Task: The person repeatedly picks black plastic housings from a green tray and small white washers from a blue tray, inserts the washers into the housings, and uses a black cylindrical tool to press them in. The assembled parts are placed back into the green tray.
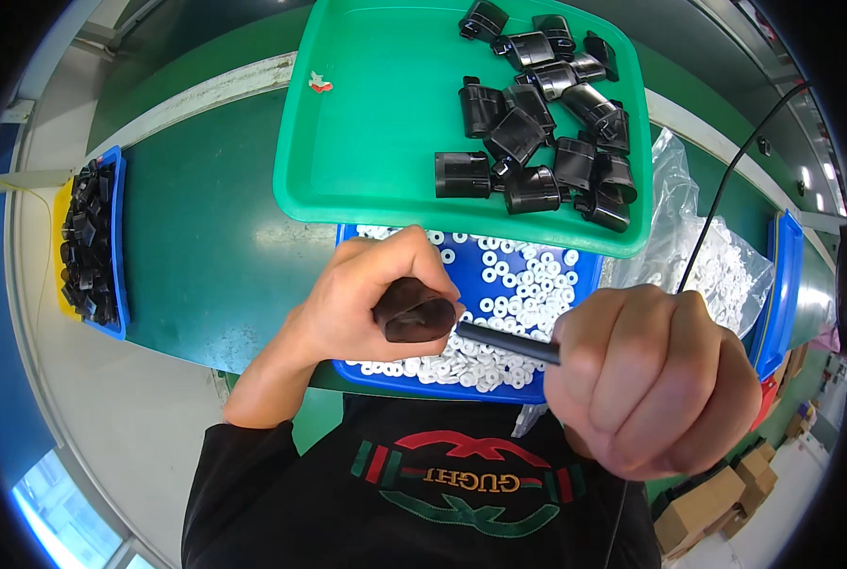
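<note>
My left hand [362, 299] is closed around a black plastic housing [416, 318], its rounded end turned up toward me. My right hand [651, 379] makes a fist around a tool with a slim black shaft [509, 341]. The shaft's tip reaches the housing's side at my left fingertips; whether it touches is hard to tell. The tool's grip is hidden inside my fist. Below both hands lies a blue tray [347, 372] holding many small white washers [528, 294]. Beyond it, a green tray [376, 123] carries several similar black housings [518, 137] on its right side.
A clear plastic bag of white pieces [717, 270] lies to the right, beside a blue bin [780, 294]. A thin black cable [727, 175] runs down to my right hand. Far left, a blue bin [120, 237] holds small black parts. Cardboard boxes [703, 507] stand lower right.
</note>
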The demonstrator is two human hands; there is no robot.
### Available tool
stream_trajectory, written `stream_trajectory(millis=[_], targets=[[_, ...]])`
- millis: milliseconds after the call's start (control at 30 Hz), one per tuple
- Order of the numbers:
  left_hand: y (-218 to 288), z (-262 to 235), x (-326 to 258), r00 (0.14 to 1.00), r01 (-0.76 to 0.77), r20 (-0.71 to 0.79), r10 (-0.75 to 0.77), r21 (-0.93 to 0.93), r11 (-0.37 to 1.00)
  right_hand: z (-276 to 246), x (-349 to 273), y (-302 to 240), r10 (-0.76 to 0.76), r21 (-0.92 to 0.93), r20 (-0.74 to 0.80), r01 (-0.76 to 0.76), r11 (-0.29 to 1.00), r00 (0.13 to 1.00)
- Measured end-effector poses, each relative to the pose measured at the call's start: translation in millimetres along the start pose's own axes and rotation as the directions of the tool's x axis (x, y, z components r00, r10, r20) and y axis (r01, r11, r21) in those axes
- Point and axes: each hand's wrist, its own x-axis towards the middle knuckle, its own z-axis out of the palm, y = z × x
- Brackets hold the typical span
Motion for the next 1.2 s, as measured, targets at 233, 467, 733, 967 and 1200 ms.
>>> stream_trajectory(millis=[233, 467, 733, 967, 1200], targets=[[-4, 7, -4, 1.000, 0.000, 0.017, 0.001, -0.025, 1.000, 11, -2, 20, 0.026, -0.192, 0.077, -0.011, 0.981, 0.997], [0, 8, -4, 0.999, 0.027, 0.041, -0.025, -0.025, 0.999, 12, -3, 37, 0.007, -0.215, 0.099, 0.015, 0.977, 0.995], [-1, 6, -6, 0.999, -0.010, 0.041, 0.011, -0.027, 1.000, 14, -5, 41, 0.023, -0.226, 0.120, 0.005, 0.974, 0.992], [4, 6, -5, 0.999, 0.051, -0.005, -0.051, 0.137, 0.989, 4, -10, 58, 0.032, -0.304, 0.162, 0.019, 0.953, 0.986], [5, 4, -6, 1.000, 0.006, -0.024, -0.003, 0.147, 0.989, 15, 0, 57, -0.059, -0.274, 0.167, 0.104, 0.956, 0.984]])
